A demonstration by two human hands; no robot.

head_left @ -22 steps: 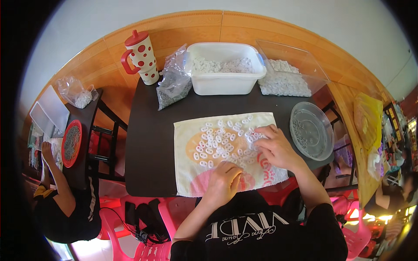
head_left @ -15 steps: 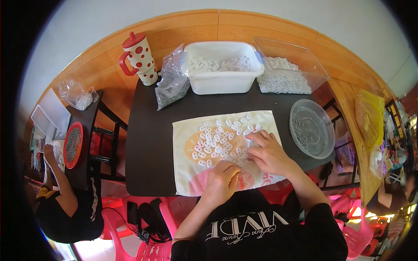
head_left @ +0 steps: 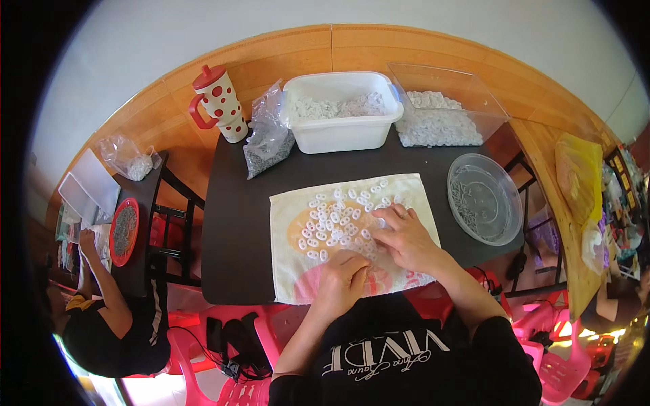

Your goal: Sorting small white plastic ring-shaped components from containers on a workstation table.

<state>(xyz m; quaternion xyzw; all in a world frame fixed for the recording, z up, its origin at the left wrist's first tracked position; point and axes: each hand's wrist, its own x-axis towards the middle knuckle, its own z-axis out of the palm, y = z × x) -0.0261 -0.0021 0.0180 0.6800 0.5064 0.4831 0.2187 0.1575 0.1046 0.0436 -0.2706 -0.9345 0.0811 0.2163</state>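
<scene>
Head view: a dark desk [head_left: 233, 237], seen from above, carries a pale towel [head_left: 288, 213] with orange and pink patches.
White pieces: many small oval pieces [head_left: 332, 220], most showing two holes, lie scattered on the towel, mainly over and around its orange patch.
Left hand: the left hand [head_left: 343, 276] is at the near side of the scatter, fingers curled inward; whether it grips a piece, I cannot tell.
Right hand: the right hand [head_left: 399, 233] reaches over the right side of the scatter, fingers bent down among the pieces; I cannot tell whether any is pinched.
Back of desk: from left, a red-lidded spotted tumbler [head_left: 222, 105], a clear bag [head_left: 267, 139] of grey bits, a white tub [head_left: 342, 139] and a clear box [head_left: 491, 111], the last two holding white pieces.
Right of towel: a round clear container [head_left: 491, 203] with grey bits.
Far left: a co-worker's hand [head_left: 87, 237] near a red tray [head_left: 120, 261].
</scene>
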